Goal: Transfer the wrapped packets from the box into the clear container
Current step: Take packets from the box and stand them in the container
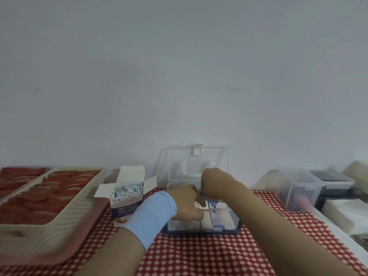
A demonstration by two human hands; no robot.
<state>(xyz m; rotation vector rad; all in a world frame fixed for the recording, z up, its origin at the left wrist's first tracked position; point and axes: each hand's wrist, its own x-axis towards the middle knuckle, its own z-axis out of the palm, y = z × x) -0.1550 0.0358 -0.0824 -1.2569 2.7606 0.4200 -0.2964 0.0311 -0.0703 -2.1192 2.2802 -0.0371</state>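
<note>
Both hands are over the clear container (pixel 235 226). The left hand (pixel 189 204) presses on the packets (pixel 216 216) inside, its grip narrow; the right hand (pixel 215 181) is curled, holding I cannot tell what. The box (pixel 127 198) lies left, nearer the left hand, with more packets. The tray (pixel 65 216) stays clear.

Head-worn view, forward over table (pixel 199 255)

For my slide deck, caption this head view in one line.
Both hands, left hand and right hand, arrange wrapped packets in the clear container beside the open box.
</note>
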